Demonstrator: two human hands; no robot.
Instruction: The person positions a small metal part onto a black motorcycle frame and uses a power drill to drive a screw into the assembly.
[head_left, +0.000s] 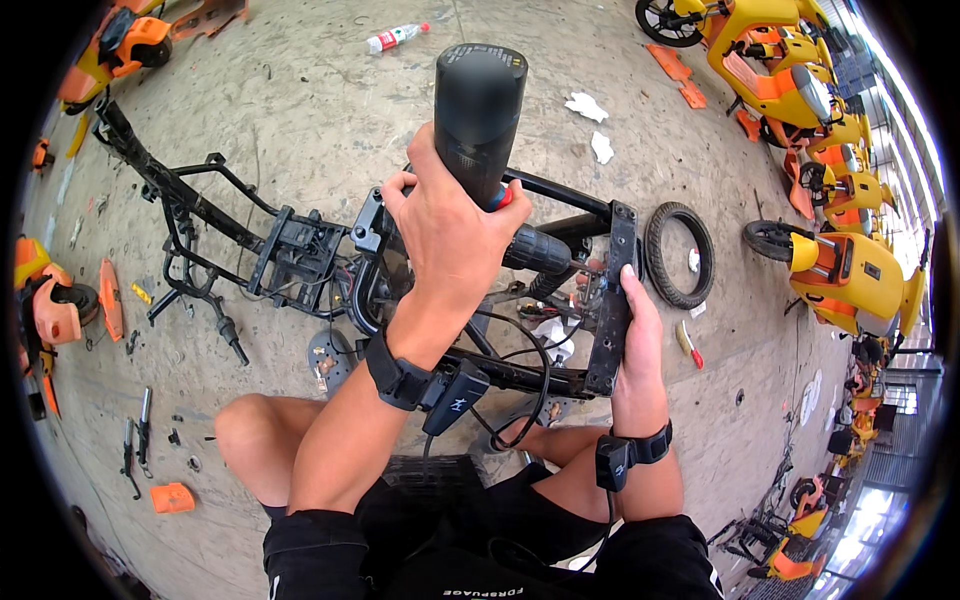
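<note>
Left hand: I wrap my fingers tight around the black power tool, its nose pointing right into the frame.
Right hand: I clasp the black scooter frame end plate, just right of the tool.
Tyre: lies beyond my right hand.

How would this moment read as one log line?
left hand: grips black power driver | right hand: steadies black scooter frame | loose tyre on floor

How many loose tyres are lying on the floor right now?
1: a black tyre flat on the concrete floor, right of the black frame and beyond the right hand. Others may be hidden.
</note>
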